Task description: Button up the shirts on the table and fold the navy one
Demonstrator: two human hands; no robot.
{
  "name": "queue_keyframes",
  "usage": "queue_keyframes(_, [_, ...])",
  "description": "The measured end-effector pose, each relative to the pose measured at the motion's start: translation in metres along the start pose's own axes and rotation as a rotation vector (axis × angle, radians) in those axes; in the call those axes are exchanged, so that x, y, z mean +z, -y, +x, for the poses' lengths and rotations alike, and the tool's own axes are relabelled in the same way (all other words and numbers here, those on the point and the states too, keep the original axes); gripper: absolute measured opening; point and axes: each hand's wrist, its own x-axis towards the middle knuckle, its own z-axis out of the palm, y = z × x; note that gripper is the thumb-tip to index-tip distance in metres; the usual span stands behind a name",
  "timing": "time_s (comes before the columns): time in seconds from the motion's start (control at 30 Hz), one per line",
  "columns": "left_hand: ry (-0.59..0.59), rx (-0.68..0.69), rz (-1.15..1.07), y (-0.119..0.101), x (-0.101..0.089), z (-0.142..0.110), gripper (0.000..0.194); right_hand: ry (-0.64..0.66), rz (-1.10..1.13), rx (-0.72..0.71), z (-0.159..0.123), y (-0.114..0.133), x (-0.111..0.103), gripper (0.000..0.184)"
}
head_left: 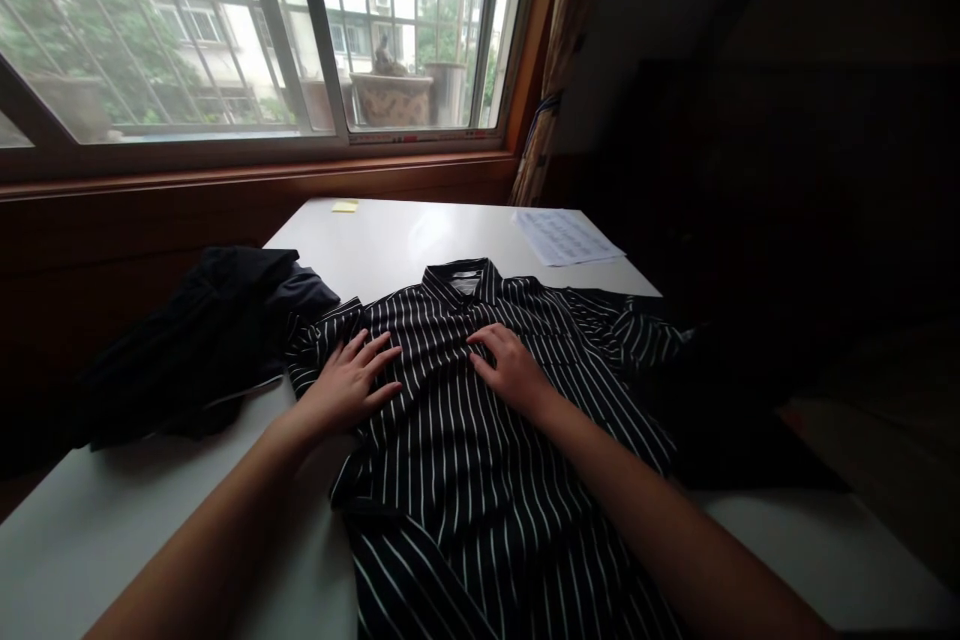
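Observation:
A black shirt with white stripes (450,450) lies spread on a white table, its collar (459,285) toward the window. My left hand (354,378) rests on the shirt's left chest near the sleeve, fingers spread. My right hand (510,368) touches the middle of the shirt below the collar; its fingers are bent but apart, and I see nothing held in them. The left sleeve is bunched beside my left hand, while the right sleeve (645,335) stretches out toward the table's right edge. Near the front, the shirt's lower left side is folded over.
Dark clothes (202,340) are heaped at the table's left. Printed papers (566,237) lie at the back right of the white table (420,225), and a yellow sticky note (345,206) at the back left. Beyond are a barred window (225,30) and a tied curtain (551,90).

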Motion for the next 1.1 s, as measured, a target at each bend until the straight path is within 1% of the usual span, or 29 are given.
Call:
queue_keyframes(0.13, [0.002, -0.008, -0.019, 0.018, -0.004, 0.000, 0.065, 0.115, -0.098, -0.017, -0.031, -0.006, -0.024, 0.031])
queue_keyframes(0.23, [0.016, -0.044, -0.022, 0.031, -0.008, 0.000, 0.068, 0.195, -0.191, -0.009, -0.060, -0.011, -0.043, 0.037])
queue_keyframes(0.33, [0.006, -0.060, -0.053, 0.032, -0.016, -0.001, 0.062, 0.224, -0.302, 0.028, -0.092, -0.014, -0.059, 0.042])
queue_keyframes(0.4, [-0.008, -0.018, -0.108, 0.021, -0.025, -0.003, 0.055, 0.214, -0.363, 0.045, -0.114, -0.014, -0.065, 0.044])
queue_keyframes(0.47, [0.020, 0.084, -0.217, -0.002, -0.037, -0.005, 0.049, 0.187, -0.402, 0.049, -0.135, -0.012, -0.069, 0.045])
queue_keyframes(0.5, [0.062, 0.154, -0.287, -0.017, -0.042, -0.007, 0.048, 0.174, -0.415, 0.050, -0.143, -0.009, -0.070, 0.045])
queue_keyframes(0.57, [0.193, 0.300, -0.408, -0.048, -0.051, -0.013, 0.050, 0.150, -0.427, 0.060, -0.156, -0.003, -0.071, 0.045])
queue_keyframes(0.6, [0.246, 0.365, -0.418, -0.062, -0.053, -0.017, 0.053, 0.139, -0.427, 0.069, -0.160, 0.000, -0.071, 0.043])
queue_keyframes(0.63, [0.268, 0.416, -0.395, -0.075, -0.054, -0.021, 0.059, 0.124, -0.423, 0.081, -0.163, 0.003, -0.071, 0.042])
queue_keyframes(0.67, [0.274, 0.440, -0.344, -0.084, -0.053, -0.027, 0.066, 0.105, -0.417, 0.094, -0.164, 0.007, -0.071, 0.039])
queue_keyframes(0.73, [0.233, 0.421, -0.209, -0.095, -0.047, -0.039, 0.077, 0.064, -0.396, 0.110, -0.165, 0.013, -0.070, 0.034])
queue_keyframes(0.77, [0.205, 0.388, -0.147, -0.096, -0.043, -0.046, 0.077, 0.046, -0.384, 0.114, -0.164, 0.015, -0.070, 0.031])
queue_keyframes(0.8, [0.177, 0.351, -0.100, -0.095, -0.039, -0.053, 0.074, 0.033, -0.370, 0.116, -0.163, 0.018, -0.070, 0.027])
queue_keyframes(0.83, [0.147, 0.317, -0.070, -0.093, -0.034, -0.060, 0.066, 0.027, -0.355, 0.115, -0.162, 0.021, -0.069, 0.023])
queue_keyframes(0.9, [0.091, 0.264, -0.041, -0.086, -0.026, -0.074, 0.042, 0.033, -0.326, 0.105, -0.160, 0.026, -0.068, 0.020])
queue_keyframes(0.97, [0.044, 0.222, -0.021, -0.078, -0.018, -0.089, 0.017, 0.067, -0.290, 0.091, -0.159, 0.033, -0.068, 0.019])
queue_keyframes(1.0, [0.028, 0.205, -0.011, -0.074, -0.015, -0.096, 0.014, 0.096, -0.265, 0.084, -0.159, 0.036, -0.068, 0.018])
queue_keyframes(1.03, [0.026, 0.194, -0.007, -0.071, -0.013, -0.104, 0.016, 0.134, -0.232, 0.078, -0.160, 0.040, -0.069, 0.017])
queue_keyframes(1.1, [0.061, 0.189, -0.031, -0.064, -0.012, -0.120, 0.018, 0.237, -0.145, 0.074, -0.162, 0.048, -0.074, 0.016])
